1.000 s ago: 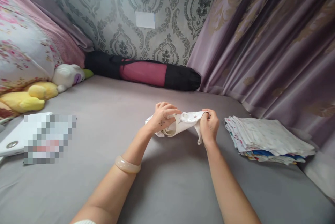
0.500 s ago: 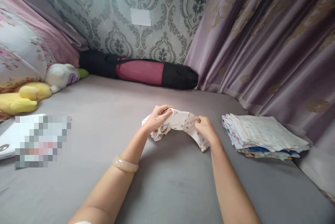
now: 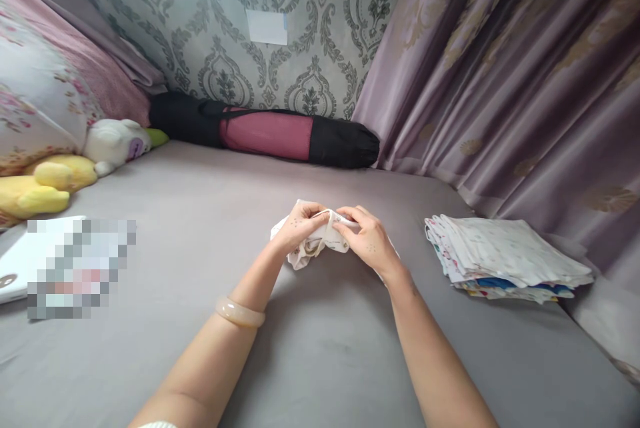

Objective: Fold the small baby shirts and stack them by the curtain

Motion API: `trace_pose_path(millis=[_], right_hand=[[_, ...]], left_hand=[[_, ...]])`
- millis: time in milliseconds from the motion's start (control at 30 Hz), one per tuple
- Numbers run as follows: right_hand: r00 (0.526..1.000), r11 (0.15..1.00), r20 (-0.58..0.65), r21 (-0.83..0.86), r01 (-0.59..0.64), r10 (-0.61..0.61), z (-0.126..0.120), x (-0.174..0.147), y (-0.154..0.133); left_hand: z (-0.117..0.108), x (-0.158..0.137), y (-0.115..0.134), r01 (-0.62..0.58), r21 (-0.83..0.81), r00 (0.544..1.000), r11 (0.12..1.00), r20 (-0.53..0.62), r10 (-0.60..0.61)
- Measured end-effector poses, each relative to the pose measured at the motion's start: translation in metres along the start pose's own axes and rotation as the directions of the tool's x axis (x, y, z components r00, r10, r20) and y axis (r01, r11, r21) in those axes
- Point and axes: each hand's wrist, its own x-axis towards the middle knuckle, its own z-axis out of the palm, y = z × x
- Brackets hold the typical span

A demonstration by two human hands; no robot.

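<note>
A small white garment (image 3: 333, 237) with a tiny printed pattern is bunched up in the middle of the grey bed sheet (image 3: 320, 355). My left hand (image 3: 299, 227), below a pale bangle (image 3: 240, 313) on the wrist, pinches the cloth between thumb and fingers. Close beside it, my right hand (image 3: 367, 235) grips the top edge of the same garment and covers much of its right side. The thumbs almost meet at the upper edge. Part of the cloth hangs in loose folds under my left hand; the exact kind of garment cannot be made out.
To the right lies a stack of folded clothes (image 3: 520, 255). A long black and maroon bag (image 3: 270, 137) rests along the wall. Plush toys (image 3: 117, 145) and a white tablet-like object (image 3: 35, 248), beside a blurred patch, are at left. Curtains (image 3: 500, 81) hang at right.
My right hand has moved left along the garment, from its right end to beside my left hand. My left hand has stayed in place.
</note>
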Motion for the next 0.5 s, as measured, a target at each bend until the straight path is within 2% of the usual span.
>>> trace_pose_path(millis=[100, 167, 333, 500], right_hand=[[0.999, 1.0, 0.038, -0.013, -0.017, 0.018, 0.0, 0.0, 0.003], [1.0, 1.0, 0.0, -0.016, -0.019, 0.019, -0.001, 0.001, 0.007], [0.973, 0.999, -0.226, -0.011, -0.046, 0.042, -0.009, 0.006, 0.022], [0.897, 0.984, -0.414, -0.016, -0.176, 0.154, -0.018, 0.007, 0.033]], left_hand=[[-0.001, 0.0, -0.001, 0.006, -0.023, 1.0, 1.0, -0.013, -0.006], [-0.003, 0.001, 0.0, 0.012, -0.028, 0.999, 1.0, -0.036, -0.013], [-0.012, 0.002, 0.01, 0.009, 0.017, 0.983, 1.0, -0.185, -0.006], [-0.024, 0.005, 0.017, -0.097, 0.103, 0.934, 0.99, -0.335, 0.126]])
